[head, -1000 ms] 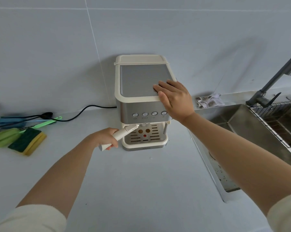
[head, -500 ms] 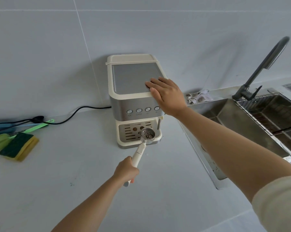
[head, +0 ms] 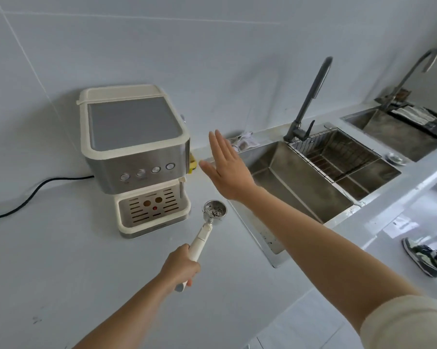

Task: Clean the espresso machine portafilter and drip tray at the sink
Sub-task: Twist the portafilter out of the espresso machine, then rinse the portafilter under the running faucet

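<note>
We are gripping the portafilter (head: 204, 236) by its handle in our left hand (head: 181, 267), basket up over the surface (head: 91, 268), just right of the machine (head: 137, 157). Our right hand (head: 227, 170) is hanging open, fingers spread, between machine and sink (head: 300, 182).

Your portafilter (head: 213, 212) is out of the espresso machine (head: 137, 157), cream handle, steel basket facing up with dark coffee grounds stuck inside, held above the desk (head: 74, 273) just right of the drip tray (head: 152, 210). That slotted cream tray's still seated in the machine. Steel sink (head: 300, 187) sits further right.
</note>
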The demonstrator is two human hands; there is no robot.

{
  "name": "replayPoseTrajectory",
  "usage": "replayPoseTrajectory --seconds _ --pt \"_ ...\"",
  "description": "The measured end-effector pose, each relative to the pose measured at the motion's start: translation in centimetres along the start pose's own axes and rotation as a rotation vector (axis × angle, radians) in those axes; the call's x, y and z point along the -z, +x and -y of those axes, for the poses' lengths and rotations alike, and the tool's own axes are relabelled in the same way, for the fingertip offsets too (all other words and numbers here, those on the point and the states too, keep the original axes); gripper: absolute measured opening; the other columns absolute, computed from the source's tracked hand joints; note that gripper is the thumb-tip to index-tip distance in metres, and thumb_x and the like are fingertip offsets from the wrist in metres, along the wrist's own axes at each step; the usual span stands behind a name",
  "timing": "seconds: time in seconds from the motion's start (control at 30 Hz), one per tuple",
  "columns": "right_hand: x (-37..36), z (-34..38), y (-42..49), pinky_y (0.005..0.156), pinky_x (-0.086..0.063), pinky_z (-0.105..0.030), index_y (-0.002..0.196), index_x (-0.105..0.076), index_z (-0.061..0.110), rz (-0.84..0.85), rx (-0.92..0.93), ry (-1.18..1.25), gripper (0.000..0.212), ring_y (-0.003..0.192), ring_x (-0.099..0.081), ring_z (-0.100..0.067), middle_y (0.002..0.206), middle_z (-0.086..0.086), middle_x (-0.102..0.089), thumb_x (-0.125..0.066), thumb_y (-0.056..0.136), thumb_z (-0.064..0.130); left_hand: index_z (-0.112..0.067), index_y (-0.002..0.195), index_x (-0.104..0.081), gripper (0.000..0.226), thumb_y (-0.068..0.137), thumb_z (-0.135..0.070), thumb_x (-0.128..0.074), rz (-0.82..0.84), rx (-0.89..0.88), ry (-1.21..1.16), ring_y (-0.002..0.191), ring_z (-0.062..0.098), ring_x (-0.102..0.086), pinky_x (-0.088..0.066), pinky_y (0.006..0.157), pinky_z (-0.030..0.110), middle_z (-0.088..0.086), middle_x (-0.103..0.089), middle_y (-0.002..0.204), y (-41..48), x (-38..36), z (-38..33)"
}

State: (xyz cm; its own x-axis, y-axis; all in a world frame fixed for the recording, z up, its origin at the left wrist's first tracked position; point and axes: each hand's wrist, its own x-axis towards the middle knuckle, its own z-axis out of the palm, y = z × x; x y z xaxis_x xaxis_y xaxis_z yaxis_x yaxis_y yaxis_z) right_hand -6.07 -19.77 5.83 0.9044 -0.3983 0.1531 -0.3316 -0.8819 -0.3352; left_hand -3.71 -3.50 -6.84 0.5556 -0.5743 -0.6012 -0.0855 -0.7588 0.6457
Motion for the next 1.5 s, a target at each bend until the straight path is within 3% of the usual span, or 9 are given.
replayPoseTrajectory --seconds 0.17,0.37,0.57,0.77,1.0,1.1,1.3,1.37,1.5 --pt "-0.1 -7.5 -2.4 0.12 0.0 -0.037 0.147 0.014 0.01 0.059 -0.169 0.004 0.073 0.145 0.013 -0.018 0.157 -0.005 0.015 -0.024 0.097 0.048 -0.011 0.089 -0.042 0.017 0.078 -0.002 -0.051 0.002 -0.063 0.029 0.045 0.015 -0.048 -0.043 0.049 0.024 0.004 -0.05 0.072 1.7 -1.9 -3.6" --pt "2.0 -18.1 -3.5 0.117 0.006 -0.029 0.146 0.013 0.006 0.048 -0.374 0.128 0.073 0.145 0.013 -0.018 0.157 -0.009 0.014 -0.026 0.098 0.043 -0.015 0.079 -0.039 0.016 0.077 -0.002 -0.049 0.008 -0.063 0.035 0.045 0.018 -0.047 -0.038 0.051 0.024 0.005 -0.049 0.072 5.5 -4.9 -9.6" --pt "4.8 -30.2 -0.9 0.114 0.006 -0.024 0.147 0.012 0.007 0.047 -0.409 0.299 0.07 0.145 0.011 -0.016 0.158 -0.006 0.012 -0.031 0.099 0.036 -0.01 0.103 -0.045 0.028 0.078 -0.001 -0.054 -0.041 -0.068 0.014 0.042 0.018 -0.048 -0.039 0.046 0.023 0.006 -0.05 0.076 11.7 -10.4 -17.3" --pt "7.0 -40.2 2.5 0.116 0.004 -0.027 0.146 0.014 0.006 0.108 -0.467 0.552 0.072 0.145 0.01 -0.017 0.157 -0.006 0.012 -0.034 0.099 0.034 -0.011 0.096 -0.045 0.023 0.078 -0.001 -0.055 -0.102 0.008 -0.048 0.044 0.017 -0.05 -0.039 0.043 0.023 0.005 -0.051 0.075 15.7 -16.3 -24.9" --pt "8.8 -44.9 8.1 0.115 -0.013 -0.038 0.148 0.015 0.011 0.164 -0.684 0.84 0.072 0.145 -0.012 -0.028 0.158 -0.01 -0.004 -0.027 0.099 0.043 -0.008 0.095 -0.045 0.022 0.077 0.0 -0.054 -0.146 0.086 -0.118 0.04 0.015 -0.047 -0.037 0.04 0.023 0.007 -0.051 0.071 18.0 -17.9 -29.1" --pt "8.0 -46.5 10.6 0.115 -0.015 -0.043 0.149 0.008 0.01 0.169 -0.764 0.895 0.074 0.144 -0.015 -0.031 0.157 -0.012 -0.01 -0.027 0.097 0.05 -0.008 0.096 -0.046 0.023 0.077 0.001 -0.053 -0.173 0.103 -0.11 0.039 0.015 -0.046 -0.037 0.039 0.022 0.006 -0.051 0.07 18.7 -17.3 -29.9" --pt "6.2 -49.0 14.9 0.109 -0.027 -0.039 0.141 -0.031 0.005 0.143 -0.905 1.075 0.068 0.135 -0.032 -0.031 0.148 -0.013 -0.033 -0.038 0.093 0.052 -0.013 0.082 -0.042 0.02 0.077 0.002 -0.054 -0.211 0.121 -0.109 0.039 0.015 -0.046 -0.039 0.042 0.024 0.007 -0.049 0.068 20.9 -16.1 -30.6" --pt "5.8 -49.8 15.7 0.101 -0.035 -0.035 0.13 -0.045 0.008 0.167 -0.893 1.169 0.053 0.121 -0.046 -0.025 0.14 -0.012 -0.045 -0.041 0.093 0.047 -0.015 0.078 -0.041 0.021 0.077 0.002 -0.053 -0.21 0.126 -0.101 0.038 0.014 -0.046 -0.04 0.043 0.025 0.006 -0.049 0.069 21.6 -15.8 -30.9" --pt "5.6 -50.4 17.2 0.057 -0.042 -0.017 0.089 -0.055 0.012 0.169 -0.887 1.37 0.029 0.071 -0.053 -0.009 0.089 -0.003 -0.059 -0.043 0.095 0.038 -0.009 0.09 -0.044 0.02 0.077 0.001 -0.054 -0.203 0.139 -0.081 0.039 0.013 -0.046 -0.038 0.041 0.023 0.004 -0.049 0.071 22.7 -15.6 -31.5"
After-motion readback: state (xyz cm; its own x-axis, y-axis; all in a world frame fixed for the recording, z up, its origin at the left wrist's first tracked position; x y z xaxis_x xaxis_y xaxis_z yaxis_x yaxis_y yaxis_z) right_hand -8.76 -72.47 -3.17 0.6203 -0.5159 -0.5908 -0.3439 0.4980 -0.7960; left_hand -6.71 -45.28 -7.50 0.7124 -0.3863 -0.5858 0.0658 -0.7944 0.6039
